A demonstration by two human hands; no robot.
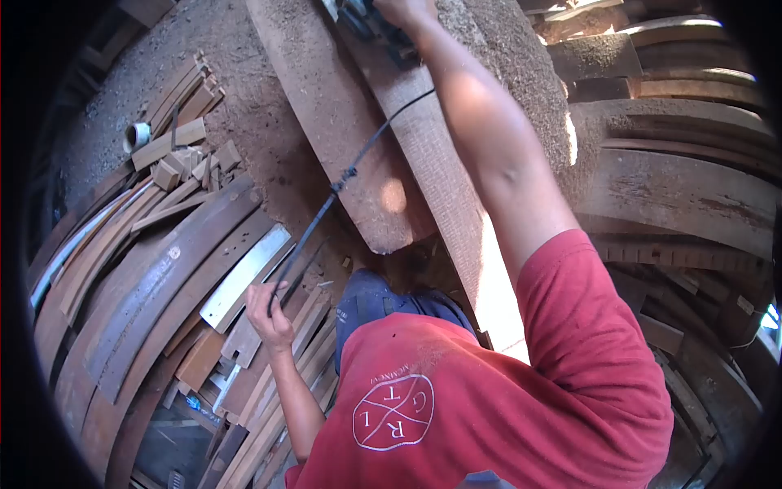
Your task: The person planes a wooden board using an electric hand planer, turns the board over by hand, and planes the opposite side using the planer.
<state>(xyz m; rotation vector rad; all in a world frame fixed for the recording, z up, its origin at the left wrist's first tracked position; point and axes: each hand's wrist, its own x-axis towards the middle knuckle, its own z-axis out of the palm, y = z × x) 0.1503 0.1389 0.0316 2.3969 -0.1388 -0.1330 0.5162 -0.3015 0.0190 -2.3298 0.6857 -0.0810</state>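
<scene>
A dark power tool (383,39), cut off by the upper edge of view, is rested on a long plank (444,175) and gripped by the right hand (406,10). A black cord (312,226) is held in the closed left hand (270,316), above stacked boards (151,297).

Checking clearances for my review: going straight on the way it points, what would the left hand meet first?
Probably the pale board, just ahead of the left hand; depth is unclear, so it might pass above.
</scene>
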